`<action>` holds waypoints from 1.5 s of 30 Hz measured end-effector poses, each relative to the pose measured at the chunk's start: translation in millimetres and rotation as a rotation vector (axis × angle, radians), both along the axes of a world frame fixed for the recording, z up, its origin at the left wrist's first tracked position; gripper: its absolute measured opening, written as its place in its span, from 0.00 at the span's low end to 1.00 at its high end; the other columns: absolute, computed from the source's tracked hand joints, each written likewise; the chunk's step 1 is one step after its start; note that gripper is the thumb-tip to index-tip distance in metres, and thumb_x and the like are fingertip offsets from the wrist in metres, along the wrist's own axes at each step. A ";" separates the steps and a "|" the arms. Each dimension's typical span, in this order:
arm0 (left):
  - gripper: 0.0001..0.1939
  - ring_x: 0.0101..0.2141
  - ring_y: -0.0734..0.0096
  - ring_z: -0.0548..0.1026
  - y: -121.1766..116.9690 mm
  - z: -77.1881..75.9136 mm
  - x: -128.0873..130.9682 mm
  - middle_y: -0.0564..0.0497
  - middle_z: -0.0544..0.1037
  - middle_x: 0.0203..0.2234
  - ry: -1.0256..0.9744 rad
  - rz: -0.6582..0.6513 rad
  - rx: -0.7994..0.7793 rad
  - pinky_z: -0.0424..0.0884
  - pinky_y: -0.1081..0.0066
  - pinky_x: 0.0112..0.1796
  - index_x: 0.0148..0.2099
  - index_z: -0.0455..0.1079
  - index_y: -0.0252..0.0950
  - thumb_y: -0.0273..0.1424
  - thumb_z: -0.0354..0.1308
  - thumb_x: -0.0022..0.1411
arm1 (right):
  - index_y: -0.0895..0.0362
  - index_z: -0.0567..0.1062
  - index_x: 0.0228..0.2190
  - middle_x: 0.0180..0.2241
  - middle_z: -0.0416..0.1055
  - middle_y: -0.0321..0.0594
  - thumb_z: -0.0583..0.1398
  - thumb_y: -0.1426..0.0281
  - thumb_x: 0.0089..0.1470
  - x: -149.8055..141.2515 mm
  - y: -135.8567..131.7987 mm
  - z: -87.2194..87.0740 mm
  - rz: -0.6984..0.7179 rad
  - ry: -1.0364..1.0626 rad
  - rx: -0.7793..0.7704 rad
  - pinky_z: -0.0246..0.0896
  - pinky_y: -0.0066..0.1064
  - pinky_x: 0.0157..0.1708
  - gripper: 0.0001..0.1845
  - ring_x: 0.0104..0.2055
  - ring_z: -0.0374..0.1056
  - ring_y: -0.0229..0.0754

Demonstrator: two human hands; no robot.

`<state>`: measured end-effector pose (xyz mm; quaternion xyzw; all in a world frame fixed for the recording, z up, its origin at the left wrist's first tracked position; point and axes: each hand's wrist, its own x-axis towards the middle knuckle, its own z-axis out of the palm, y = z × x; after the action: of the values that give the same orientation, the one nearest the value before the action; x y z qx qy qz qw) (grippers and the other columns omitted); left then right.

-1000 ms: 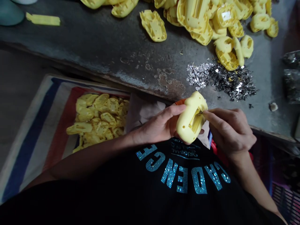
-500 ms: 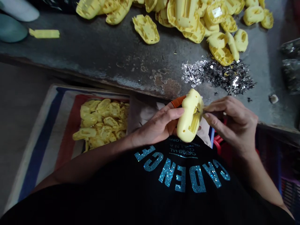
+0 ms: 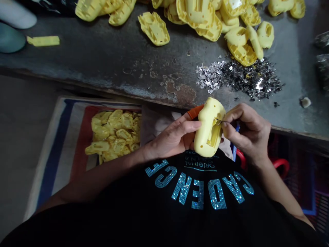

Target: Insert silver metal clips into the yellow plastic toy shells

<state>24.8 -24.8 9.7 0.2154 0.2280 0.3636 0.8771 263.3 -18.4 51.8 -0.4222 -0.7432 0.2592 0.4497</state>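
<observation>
So, a small dark piece (image 3: 220,121) at the opening of a yellow shell (image 3: 207,128).
The left hand (image 3: 176,136) is clamped around the yellow shell, near the table (image 3: 102,58); the right hand (image 3: 248,133) pinches the small dark piece (too tiny to make out fully), with a heap of metal bits (image 3: 239,79) beyond.

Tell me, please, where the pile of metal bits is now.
In the head view, the metal bits lie on the table right of centre, between the right hand and some yellow shells.
</observation>
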 end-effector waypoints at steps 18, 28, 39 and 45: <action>0.48 0.57 0.43 0.90 3.6 4.5 2.6 0.37 0.86 0.66 -0.003 -0.005 -0.045 0.89 0.51 0.55 0.81 0.65 0.42 0.49 0.78 0.68 | 0.48 0.85 0.44 0.38 0.82 0.37 0.71 0.77 0.68 8.0 -2.8 8.1 -0.054 -0.179 0.148 0.73 0.38 0.35 0.11 0.37 0.77 0.44; 0.41 0.56 0.44 0.90 -0.7 2.7 2.1 0.38 0.86 0.66 0.019 0.006 -0.026 0.89 0.60 0.40 0.76 0.71 0.43 0.48 0.78 0.68 | 0.43 0.90 0.51 0.42 0.86 0.39 0.70 0.77 0.69 4.4 -7.3 1.2 -0.028 -0.349 0.339 0.78 0.40 0.36 0.17 0.37 0.80 0.45; 0.39 0.53 0.57 0.90 -8.3 6.2 -4.1 0.49 0.89 0.60 0.101 0.036 0.099 0.86 0.69 0.46 0.79 0.71 0.53 0.43 0.78 0.71 | 0.46 0.85 0.45 0.39 0.83 0.40 0.72 0.74 0.66 4.2 -1.2 15.9 0.014 -0.336 0.186 0.79 0.44 0.39 0.10 0.39 0.79 0.49; 0.37 0.55 0.62 0.88 -10.4 5.6 -7.0 0.51 0.88 0.62 0.127 0.039 0.189 0.85 0.70 0.51 0.78 0.74 0.56 0.33 0.79 0.72 | 0.49 0.80 0.37 0.34 0.78 0.38 0.73 0.70 0.63 3.4 5.1 12.7 0.031 -0.423 0.134 0.70 0.41 0.35 0.08 0.34 0.72 0.46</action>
<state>17.8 -35.2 15.3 0.3155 0.2521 0.3861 0.8294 266.7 -13.3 64.5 -0.4249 -0.8429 0.1216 0.3069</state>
